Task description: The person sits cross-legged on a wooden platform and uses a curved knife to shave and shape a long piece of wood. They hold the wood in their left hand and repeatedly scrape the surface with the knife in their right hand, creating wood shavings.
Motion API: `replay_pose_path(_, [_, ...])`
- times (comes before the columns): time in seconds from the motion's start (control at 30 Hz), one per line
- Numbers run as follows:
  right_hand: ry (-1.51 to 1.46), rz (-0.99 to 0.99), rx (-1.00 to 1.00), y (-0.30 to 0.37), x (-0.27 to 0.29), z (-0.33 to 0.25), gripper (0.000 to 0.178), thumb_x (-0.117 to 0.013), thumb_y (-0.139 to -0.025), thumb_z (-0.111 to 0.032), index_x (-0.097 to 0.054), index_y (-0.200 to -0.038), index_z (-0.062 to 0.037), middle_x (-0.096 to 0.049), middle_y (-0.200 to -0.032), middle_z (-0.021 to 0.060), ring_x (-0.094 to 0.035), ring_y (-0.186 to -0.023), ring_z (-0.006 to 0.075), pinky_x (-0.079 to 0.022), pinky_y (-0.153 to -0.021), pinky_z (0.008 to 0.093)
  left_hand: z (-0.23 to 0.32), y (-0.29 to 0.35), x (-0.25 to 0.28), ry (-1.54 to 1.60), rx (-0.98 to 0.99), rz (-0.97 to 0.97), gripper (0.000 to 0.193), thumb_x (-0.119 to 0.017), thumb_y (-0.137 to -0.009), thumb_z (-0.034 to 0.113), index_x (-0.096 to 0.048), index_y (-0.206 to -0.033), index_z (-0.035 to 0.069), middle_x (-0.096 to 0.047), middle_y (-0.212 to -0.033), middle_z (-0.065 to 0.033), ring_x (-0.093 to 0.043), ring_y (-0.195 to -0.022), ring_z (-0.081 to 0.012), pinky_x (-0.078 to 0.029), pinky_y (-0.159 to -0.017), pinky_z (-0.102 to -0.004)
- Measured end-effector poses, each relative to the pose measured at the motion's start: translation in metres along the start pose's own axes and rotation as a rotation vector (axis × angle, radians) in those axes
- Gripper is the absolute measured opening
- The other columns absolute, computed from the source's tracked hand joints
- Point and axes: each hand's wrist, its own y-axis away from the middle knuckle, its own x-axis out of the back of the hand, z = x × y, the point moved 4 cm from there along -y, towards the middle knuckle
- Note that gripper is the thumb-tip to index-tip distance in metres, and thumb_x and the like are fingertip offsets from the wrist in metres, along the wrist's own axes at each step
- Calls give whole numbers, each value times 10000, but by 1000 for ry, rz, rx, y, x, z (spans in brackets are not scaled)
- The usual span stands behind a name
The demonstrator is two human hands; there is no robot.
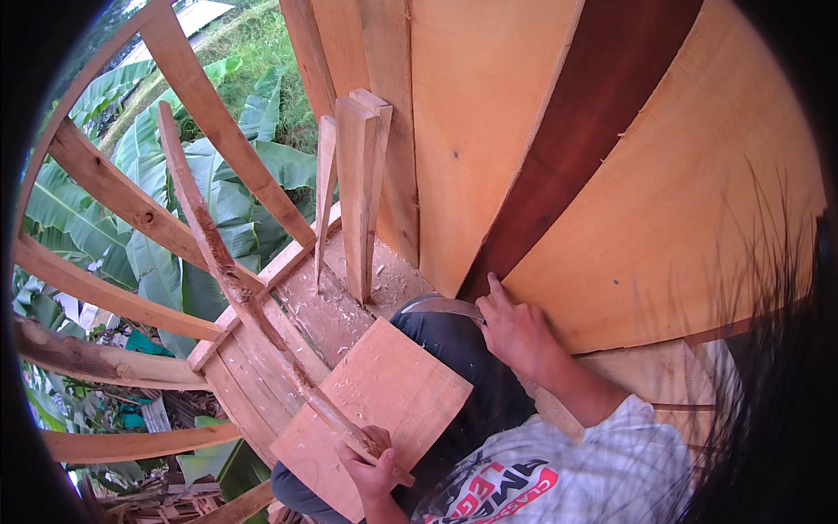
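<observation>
My left hand (374, 463) is closed around the lower end of a long, slightly bent wooden stick (249, 306). The stick runs up and away to the left, its bark-brown middle rougher than its pale ends. Beneath it a square wooden board (403, 397) lies tilted across my lap, with a few shavings on it. My right hand (515, 327) grips a knife, its handle hidden in the fingers. The knife's grey curved blade (441, 306) points left above my knee, apart from the stick. My right index finger extends up near the plank wall.
Upright wood pieces (356, 196) stand on the shaving-strewn plank floor (319, 310) by the wall (497, 105). Spaced wooden slats (131, 188) form a railing at left, with banana leaves (157, 236) beyond. Dark hair partly covers the right side.
</observation>
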Motion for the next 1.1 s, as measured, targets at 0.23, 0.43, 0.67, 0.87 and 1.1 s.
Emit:
replay_pose_path(0.23, [100, 0, 90, -6, -5, 7, 83, -563, -793, -112, -577, -847, -51, -561, -995, 160, -652, -631, 272, -519, -559, 375, -9, 6, 18, 95, 6, 36, 441, -806, -701, 213, -405, -818, 74, -424, -586, -16, -435, -537, -133, -351, -509, -273])
replay_pose_path(0.43, [104, -80, 62, -16, -3, -1, 97, -568, -801, -124, -578, -861, -48, -537, -961, 149, -647, -655, 294, -528, -586, 388, -6, 9, 27, 86, 18, 43, 468, -816, -692, 245, -397, -822, 83, -424, -586, -12, -431, -531, -130, -356, -510, -278])
replay_pose_path(0.67, [19, -75, 74, -18, -11, 1, 125, -560, -790, -119, -559, -866, -20, -531, -942, 209, -626, -644, 343, -528, -597, 429, -9, 8, 28, 75, 38, 66, 452, -804, -684, 223, -406, -842, 78, -415, -584, -11, -437, -546, -133, -366, -526, -284])
replay_pose_path(0.87, [52, -53, 82, -23, -9, 4, 132, -574, -783, -119, -563, -867, -18, -544, -900, 209, -626, -639, 340, -532, -601, 420, -11, 10, 24, 32, 30, 58, 447, -795, -690, 224, -407, -854, 74, -423, -594, -18, -436, -547, -132, -363, -522, -280])
replay_pose_path(1.1, [-181, 78, 149, -21, 0, -9, 186, -598, -844, -205, -560, -871, -26, -563, -921, 186, -624, -662, 354, -514, -608, 427, -10, 10, 22, 40, 62, 70, 433, -785, -695, 201, -428, -893, 56, -452, -618, -20, -451, -552, -121, -371, -504, -259])
